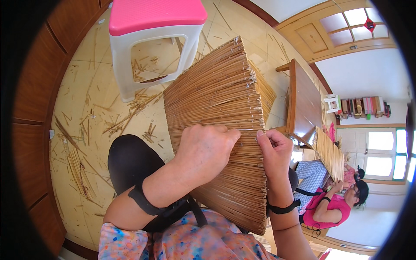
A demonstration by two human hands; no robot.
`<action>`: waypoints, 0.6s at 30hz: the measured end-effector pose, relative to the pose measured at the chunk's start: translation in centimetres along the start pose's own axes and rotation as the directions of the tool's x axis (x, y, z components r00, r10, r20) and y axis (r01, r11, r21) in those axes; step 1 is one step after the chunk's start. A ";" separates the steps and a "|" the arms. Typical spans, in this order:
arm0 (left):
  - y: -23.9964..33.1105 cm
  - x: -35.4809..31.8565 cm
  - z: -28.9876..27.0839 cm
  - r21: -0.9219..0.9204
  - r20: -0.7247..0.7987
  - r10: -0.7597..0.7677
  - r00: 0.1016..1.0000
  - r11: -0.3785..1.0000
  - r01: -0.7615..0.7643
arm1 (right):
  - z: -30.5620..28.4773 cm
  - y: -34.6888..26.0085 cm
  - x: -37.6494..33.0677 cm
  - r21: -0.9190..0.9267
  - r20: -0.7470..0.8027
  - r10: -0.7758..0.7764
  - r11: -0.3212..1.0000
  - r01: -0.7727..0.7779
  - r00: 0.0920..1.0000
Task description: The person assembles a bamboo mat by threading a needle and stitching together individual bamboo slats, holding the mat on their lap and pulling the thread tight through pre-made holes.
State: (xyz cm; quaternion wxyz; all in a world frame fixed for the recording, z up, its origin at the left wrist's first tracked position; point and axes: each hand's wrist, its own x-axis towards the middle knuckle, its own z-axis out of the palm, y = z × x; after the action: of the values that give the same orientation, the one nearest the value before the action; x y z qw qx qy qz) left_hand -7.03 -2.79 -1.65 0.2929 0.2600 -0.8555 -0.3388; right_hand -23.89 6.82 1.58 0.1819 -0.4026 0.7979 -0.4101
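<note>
While apparently drawing a pale strand (pixel 249 129) tight, support the stalk mat (pixel 214 86) across the knees (pixel 132 151). Pinch strand with curled left hand (pixel 208 145); close right hand (pixel 277 145), thumb to forefinger, at mat edge (cannot tell whether on strand or stalks). Next, probably maintain even tension. Note pink-topped stool (pixel 158 19) ahead, table (pixel 305 99) rightward, loose offcuts (pixel 148 132) below; see no obstruction between hands.

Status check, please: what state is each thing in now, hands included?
Left hand: closed, thin pale strand at its fingertips.
Right hand: fingers curled, thumb at edge of stalk mat; grip unclear.
Stalk mat: folded, second layer behind.
Pink-topped stool: upright.
Loose stalks: scattered on the floor.
Far mat: slanted, held by another person.
Wooden door: looks shut.
</note>
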 end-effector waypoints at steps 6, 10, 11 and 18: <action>-0.1 0.0 0.1 -0.021 -0.017 0.013 1.000 1.000 -0.013 | 0.0 -0.1 0.0 -0.008 -0.006 0.014 1.000 -0.015 1.000; -0.2 -0.1 0.1 -0.024 -0.011 0.007 1.000 1.000 -0.007 | 0.0 0.1 0.0 -0.014 -0.005 0.017 1.000 -0.017 1.000; -0.3 -0.1 0.2 -0.024 -0.011 0.006 1.000 1.000 -0.006 | 0.1 0.2 0.0 -0.014 -0.005 0.018 1.000 -0.018 1.000; 0.3 0.0 -0.1 0.033 0.007 0.018 1.000 0.999 -0.018 | 0.1 0.0 -0.2 -0.011 -0.016 0.002 1.000 -0.002 1.000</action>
State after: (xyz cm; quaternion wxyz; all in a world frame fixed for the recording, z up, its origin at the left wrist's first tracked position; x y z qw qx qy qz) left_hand -7.06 -2.59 -1.37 0.2888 0.2559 -0.8643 -0.3226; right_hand -23.73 6.89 1.52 0.1738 -0.3996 0.8019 -0.4088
